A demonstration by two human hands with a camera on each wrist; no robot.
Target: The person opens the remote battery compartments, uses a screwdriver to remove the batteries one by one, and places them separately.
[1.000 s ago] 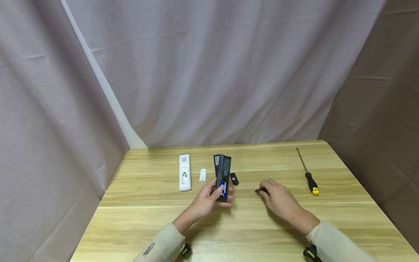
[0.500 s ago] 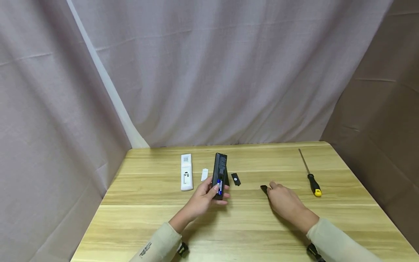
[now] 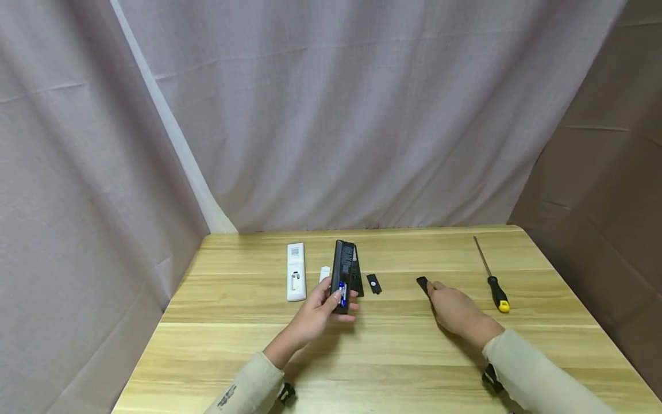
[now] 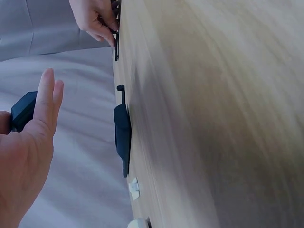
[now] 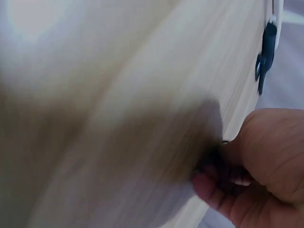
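My left hand [image 3: 310,319] grips a black remote control [image 3: 343,261] above the table, its back facing up. The battery compartment is uncovered, and blue batteries [image 3: 342,292] show beside the thumb. On the right, my right hand [image 3: 455,309] pinches a thin black piece [image 3: 422,283], like a battery cover, at the tabletop. Its near part is hidden by the fingers. A second black remote [image 3: 358,282] lies behind the held one, partly covered by it. Just right of that is a small black battery cover [image 3: 374,284].
At the left lies a white remote [image 3: 296,259] with an uncovered battery compartment. A white battery cover [image 3: 324,272] sits between it and the held remote. A screwdriver [image 3: 499,294] with a black and yellow handle lies far right. Curtains [image 3: 362,115] hang behind the wooden table [image 3: 248,345].
My right hand has shifted slightly right and turned, and more of the black piece now sticks out beyond its fingers. The left hand with the remote has drifted a little left.
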